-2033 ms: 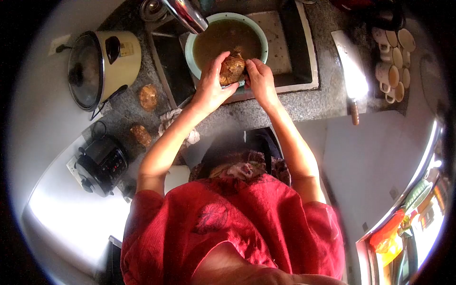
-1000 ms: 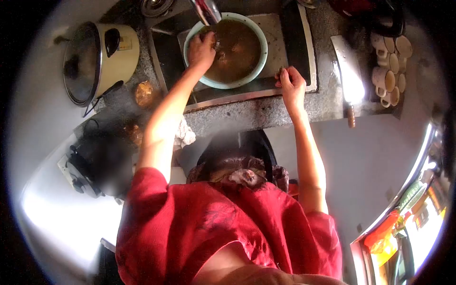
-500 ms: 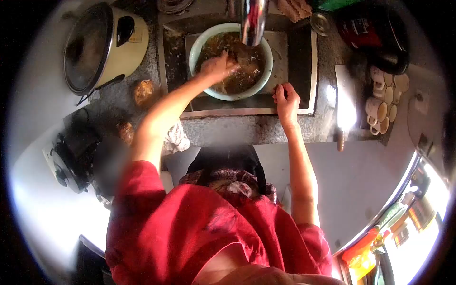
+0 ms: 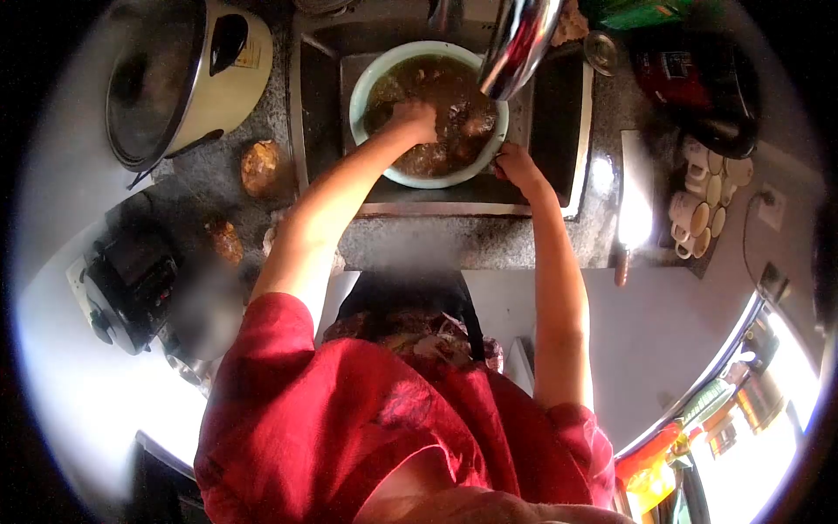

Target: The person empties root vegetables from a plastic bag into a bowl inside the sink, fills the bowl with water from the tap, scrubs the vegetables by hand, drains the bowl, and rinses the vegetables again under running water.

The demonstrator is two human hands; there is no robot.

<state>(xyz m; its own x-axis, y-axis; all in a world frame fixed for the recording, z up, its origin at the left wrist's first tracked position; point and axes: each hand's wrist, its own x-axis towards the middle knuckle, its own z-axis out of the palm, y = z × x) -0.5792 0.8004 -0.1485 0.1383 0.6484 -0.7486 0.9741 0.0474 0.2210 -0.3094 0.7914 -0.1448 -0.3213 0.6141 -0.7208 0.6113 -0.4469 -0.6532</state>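
Murky water hides the left hand's grip from me; the right hand curls closed beside the basin. 2 tubers sit nearby, likely for easy reach.

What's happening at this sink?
A person in a red shirt has the left hand partly in brown water, its fingers hidden, in a pale green basin inside the sink. The curled right hand is by the basin's right rim; whether it holds anything is unclear. Two brown lumps lie on the counter to the left, a cleaver to the right.
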